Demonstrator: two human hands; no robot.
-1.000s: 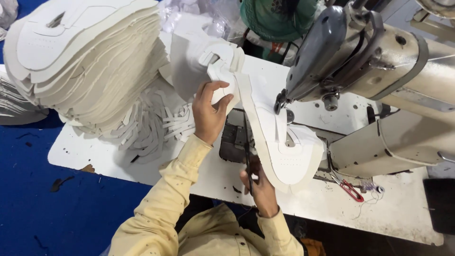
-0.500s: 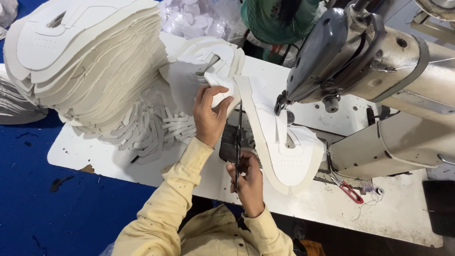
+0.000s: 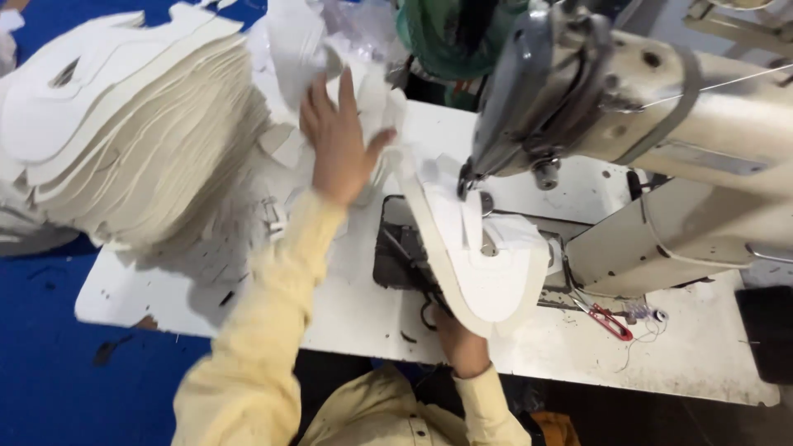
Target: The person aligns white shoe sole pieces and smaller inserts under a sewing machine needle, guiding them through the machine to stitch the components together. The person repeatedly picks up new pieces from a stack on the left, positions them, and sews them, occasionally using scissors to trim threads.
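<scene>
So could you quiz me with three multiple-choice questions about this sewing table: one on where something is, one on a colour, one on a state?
1. Where is the tall stack of cut white pieces?
A. left of the sewing machine
B. on the floor
C. on top of the machine

2. What colour are the thread snips on the table?
A. green
B. red
C. black

3. How is the left hand?
A. closed in a fist
B. hidden under the table
C. open, fingers spread

Answers:
1. A: the stack sits at the table's left end, the sewing machine at the right.
2. B: their handles are red.
3. C: it lies flat on white material beside the stack.
</scene>
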